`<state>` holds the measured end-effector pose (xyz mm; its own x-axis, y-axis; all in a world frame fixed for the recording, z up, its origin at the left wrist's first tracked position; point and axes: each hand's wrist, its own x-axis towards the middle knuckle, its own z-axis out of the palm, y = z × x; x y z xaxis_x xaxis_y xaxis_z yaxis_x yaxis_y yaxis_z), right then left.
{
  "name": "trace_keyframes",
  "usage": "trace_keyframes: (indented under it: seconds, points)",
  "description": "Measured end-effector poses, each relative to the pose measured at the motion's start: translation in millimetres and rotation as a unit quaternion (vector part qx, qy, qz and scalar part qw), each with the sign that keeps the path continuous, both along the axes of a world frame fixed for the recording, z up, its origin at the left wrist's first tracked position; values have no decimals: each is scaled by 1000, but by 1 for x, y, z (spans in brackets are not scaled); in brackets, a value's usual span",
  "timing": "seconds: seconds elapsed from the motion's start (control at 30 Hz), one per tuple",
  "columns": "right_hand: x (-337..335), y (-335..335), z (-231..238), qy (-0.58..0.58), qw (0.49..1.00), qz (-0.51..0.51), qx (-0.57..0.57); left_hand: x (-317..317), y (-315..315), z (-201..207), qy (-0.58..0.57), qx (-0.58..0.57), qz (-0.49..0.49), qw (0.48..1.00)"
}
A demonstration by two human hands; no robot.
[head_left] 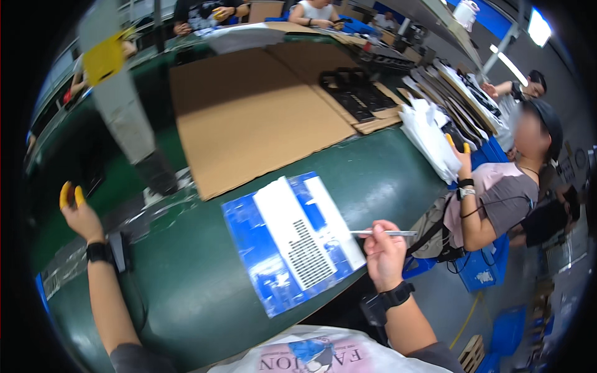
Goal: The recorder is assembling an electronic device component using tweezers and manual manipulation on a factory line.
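Note:
My right hand (384,255) is closed around a pair of thin metal tweezers (398,233), held level near the right edge of a blue board (249,248). On that board lie a white sheet (277,211) with rows of small black stickers and a narrower white strip (333,214). Far to the left, my left hand (81,214) reaches over the dark green surface, yellow covers on its fingertips. Its fingers are curled around something small and dark that I cannot make out. Both wrists wear black bands.
A large flat cardboard sheet (249,112) covers the table's middle, with black frame-like parts (357,93) on its far right. A grey post (124,112) rises at left. White bags (429,137) and a seated co-worker (491,193) are at right; other people work farther back.

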<state>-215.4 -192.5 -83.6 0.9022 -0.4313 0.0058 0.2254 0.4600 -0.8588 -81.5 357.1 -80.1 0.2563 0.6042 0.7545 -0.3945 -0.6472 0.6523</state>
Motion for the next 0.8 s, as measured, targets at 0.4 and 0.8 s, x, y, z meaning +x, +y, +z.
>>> trace_keyframes:
  seconds: [0.4, 0.8]
  points:
    - [41, -84, -2, -31, 995, -96, -24, 10, -345, 108, 51, 479, -326, 813]
    - [30, -81, -1, 2, 994, -46, -97, 226, -572, 45, 520, 218, -263, 783]
